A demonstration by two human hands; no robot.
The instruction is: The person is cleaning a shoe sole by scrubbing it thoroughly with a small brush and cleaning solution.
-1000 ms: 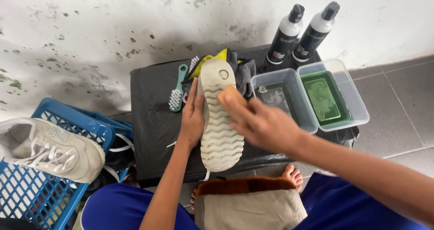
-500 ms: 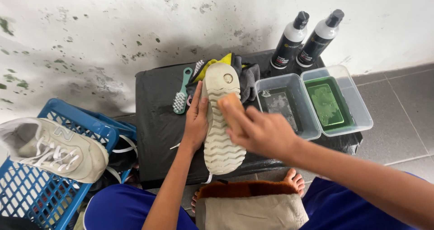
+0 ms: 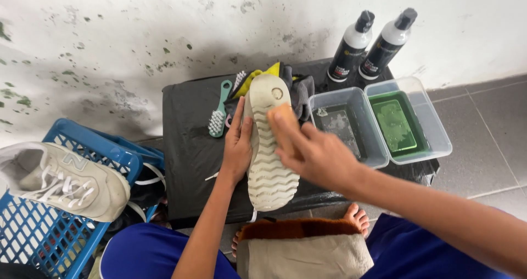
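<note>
Your left hand (image 3: 237,147) grips the light, bendy shoe (image 3: 269,147) at its 9 o'clock edge on the black table (image 3: 186,142), while your right hand (image 3: 310,153) fingers clench a brush against its sole.

left hand (image 3: 237,147) steadies an upturned shoe (image 3: 269,172); right hand (image 3: 313,155) presses what looks like a sponge (image 3: 284,120).

A pale upturned rubber-soled shoe (image 3: 269,147) lies on the black covered table (image 3: 192,142), a teal-handled brush (image 3: 218,112) to its left, two clear plastic tubs (image 3: 379,122) to its right, two black-and-white spray bottles (image 3: 368,46) behind them.
</note>
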